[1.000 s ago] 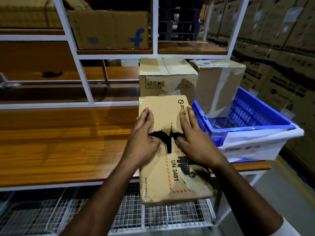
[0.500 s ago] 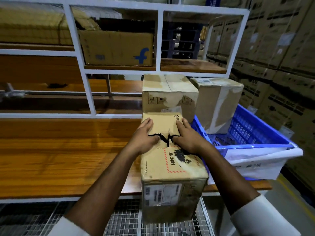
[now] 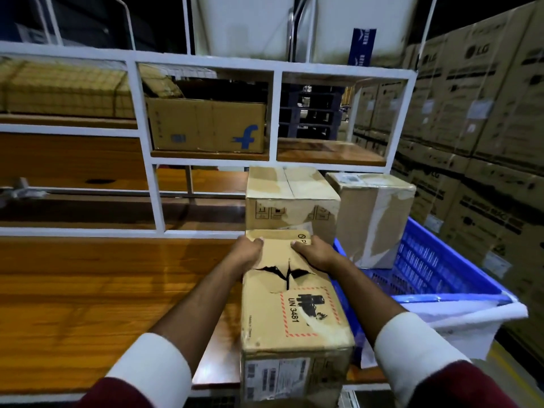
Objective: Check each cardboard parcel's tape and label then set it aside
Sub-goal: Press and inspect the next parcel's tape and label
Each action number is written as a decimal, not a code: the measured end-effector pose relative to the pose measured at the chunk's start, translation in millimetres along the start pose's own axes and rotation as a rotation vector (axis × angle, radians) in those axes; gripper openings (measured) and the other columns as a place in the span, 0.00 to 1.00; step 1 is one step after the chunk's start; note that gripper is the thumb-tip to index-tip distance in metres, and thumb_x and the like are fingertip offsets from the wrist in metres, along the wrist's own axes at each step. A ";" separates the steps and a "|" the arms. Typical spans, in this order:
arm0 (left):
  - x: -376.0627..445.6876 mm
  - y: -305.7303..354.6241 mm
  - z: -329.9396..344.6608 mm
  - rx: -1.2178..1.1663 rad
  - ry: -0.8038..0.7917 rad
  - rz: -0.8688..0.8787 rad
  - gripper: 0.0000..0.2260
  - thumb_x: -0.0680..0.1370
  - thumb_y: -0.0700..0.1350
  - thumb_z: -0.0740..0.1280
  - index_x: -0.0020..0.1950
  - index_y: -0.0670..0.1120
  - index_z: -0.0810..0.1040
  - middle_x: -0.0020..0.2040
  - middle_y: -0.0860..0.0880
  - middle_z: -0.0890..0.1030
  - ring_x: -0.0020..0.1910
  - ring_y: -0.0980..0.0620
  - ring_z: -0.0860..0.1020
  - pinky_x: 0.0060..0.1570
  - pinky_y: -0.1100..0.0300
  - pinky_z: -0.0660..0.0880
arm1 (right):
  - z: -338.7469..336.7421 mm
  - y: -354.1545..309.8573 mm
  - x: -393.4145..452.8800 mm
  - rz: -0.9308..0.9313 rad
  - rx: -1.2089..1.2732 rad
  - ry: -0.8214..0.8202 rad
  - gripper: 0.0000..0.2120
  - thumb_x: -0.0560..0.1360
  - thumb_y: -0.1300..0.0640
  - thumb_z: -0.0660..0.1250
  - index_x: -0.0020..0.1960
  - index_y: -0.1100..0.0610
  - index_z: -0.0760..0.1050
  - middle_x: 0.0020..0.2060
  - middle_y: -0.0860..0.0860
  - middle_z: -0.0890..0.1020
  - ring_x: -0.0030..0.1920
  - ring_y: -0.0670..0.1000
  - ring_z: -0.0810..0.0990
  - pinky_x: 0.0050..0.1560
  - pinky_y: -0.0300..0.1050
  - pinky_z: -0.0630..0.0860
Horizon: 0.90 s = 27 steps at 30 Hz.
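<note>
In the head view, your hands have slid from the middle of the brown cardboard parcel with the red-hatched UN 3481 mark (image 3: 294, 301) up to its far edge since a second ago, and your head has lifted, so the near end face with its white printed label (image 3: 278, 375) now shows. That suggests the torn top has been looked over and the label is next, before you set it aside. The parcel lies lengthwise on the right end of the orange-brown wooden surface (image 3: 88, 290), its near end overhanging toward you, its far end just before a taped brown carton (image 3: 290, 198) and its right side against the blue plastic slatted crate (image 3: 435, 269). Your left hand (image 3: 245, 251) curls its fingers (image 3: 259, 242) over the far left corner, gripping it; your right hand (image 3: 316, 250) grips the far edge likewise, knuckles up. Both forearms run forward along the parcel's sides, white cuffs near you. A jagged black tear (image 3: 287, 272) lies open just behind your hands.
</note>
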<state>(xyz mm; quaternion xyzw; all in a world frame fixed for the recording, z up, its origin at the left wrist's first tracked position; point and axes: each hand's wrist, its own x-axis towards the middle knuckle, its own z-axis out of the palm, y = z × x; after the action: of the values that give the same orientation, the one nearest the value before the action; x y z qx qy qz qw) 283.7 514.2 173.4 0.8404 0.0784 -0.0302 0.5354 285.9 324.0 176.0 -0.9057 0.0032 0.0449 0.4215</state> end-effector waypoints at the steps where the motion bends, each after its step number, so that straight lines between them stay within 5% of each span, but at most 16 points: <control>1: -1.5 1.3 -0.3 -0.005 -0.008 -0.002 0.18 0.83 0.51 0.58 0.68 0.42 0.72 0.62 0.44 0.78 0.57 0.46 0.76 0.51 0.56 0.71 | 0.9 2.7 2.9 -0.014 0.021 -0.005 0.22 0.77 0.42 0.65 0.62 0.56 0.76 0.60 0.53 0.81 0.59 0.57 0.79 0.63 0.53 0.74; 6: -26.3 2.8 -9.1 -0.108 -0.035 0.021 0.16 0.82 0.50 0.62 0.67 0.44 0.72 0.62 0.45 0.79 0.58 0.46 0.77 0.60 0.48 0.75 | -3.2 19.5 -8.3 -0.072 0.121 -0.041 0.24 0.70 0.37 0.70 0.58 0.53 0.77 0.51 0.50 0.85 0.52 0.52 0.83 0.59 0.58 0.78; 8: -54.0 12.4 -19.8 -0.166 -0.036 0.089 0.19 0.81 0.47 0.66 0.71 0.47 0.68 0.64 0.47 0.77 0.60 0.46 0.76 0.62 0.44 0.74 | -12.5 -1.8 -51.1 -0.119 0.138 0.030 0.31 0.67 0.36 0.73 0.62 0.53 0.72 0.54 0.49 0.83 0.54 0.51 0.82 0.59 0.57 0.78; 10: -89.9 26.2 -34.7 -0.197 -0.033 0.214 0.27 0.78 0.44 0.69 0.74 0.50 0.62 0.63 0.51 0.75 0.61 0.48 0.74 0.61 0.45 0.75 | -22.6 -21.2 -92.9 -0.189 0.130 0.093 0.32 0.72 0.47 0.75 0.69 0.53 0.64 0.59 0.49 0.79 0.57 0.49 0.79 0.60 0.50 0.77; 13: -145.9 43.7 -58.4 -0.218 0.021 0.439 0.32 0.75 0.40 0.73 0.74 0.55 0.62 0.59 0.56 0.72 0.58 0.53 0.74 0.54 0.49 0.79 | -41.6 -38.8 -148.3 -0.369 0.108 0.154 0.49 0.71 0.51 0.77 0.79 0.42 0.47 0.68 0.43 0.70 0.67 0.47 0.70 0.67 0.49 0.68; 16: -180.7 46.5 -66.7 -0.207 0.114 0.552 0.32 0.71 0.39 0.76 0.69 0.55 0.65 0.56 0.59 0.73 0.52 0.60 0.75 0.45 0.58 0.81 | -48.8 -45.2 -177.5 -0.461 0.070 0.272 0.45 0.64 0.49 0.81 0.71 0.34 0.57 0.63 0.47 0.76 0.61 0.53 0.77 0.59 0.60 0.78; 20: -184.1 16.9 -46.7 -0.192 0.156 0.539 0.30 0.68 0.36 0.78 0.61 0.53 0.68 0.57 0.56 0.76 0.49 0.63 0.76 0.40 0.64 0.81 | -25.1 -34.7 -187.9 -0.408 -0.017 0.375 0.38 0.61 0.57 0.83 0.60 0.43 0.63 0.56 0.43 0.75 0.51 0.45 0.78 0.40 0.37 0.80; 25: -166.8 -27.0 -24.1 -0.086 0.160 0.508 0.27 0.68 0.38 0.79 0.57 0.55 0.69 0.59 0.56 0.79 0.47 0.72 0.75 0.44 0.62 0.82 | 7.6 1.6 -176.7 -0.297 -0.097 0.428 0.35 0.58 0.57 0.83 0.55 0.47 0.64 0.52 0.44 0.76 0.47 0.48 0.77 0.37 0.29 0.72; 27: -163.5 -35.4 -20.6 -0.074 0.144 0.527 0.24 0.70 0.43 0.78 0.57 0.57 0.68 0.60 0.57 0.79 0.51 0.68 0.77 0.44 0.62 0.82 | 8.7 6.2 -175.5 -0.298 -0.128 0.422 0.35 0.60 0.55 0.83 0.59 0.48 0.65 0.52 0.43 0.75 0.50 0.49 0.77 0.37 0.26 0.68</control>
<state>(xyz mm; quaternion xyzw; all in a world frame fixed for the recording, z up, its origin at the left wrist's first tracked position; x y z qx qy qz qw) 116.1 531.3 172.5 0.8117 -0.1040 0.1727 0.5483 110.1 321.0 180.5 -0.9102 -0.0454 -0.2076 0.3555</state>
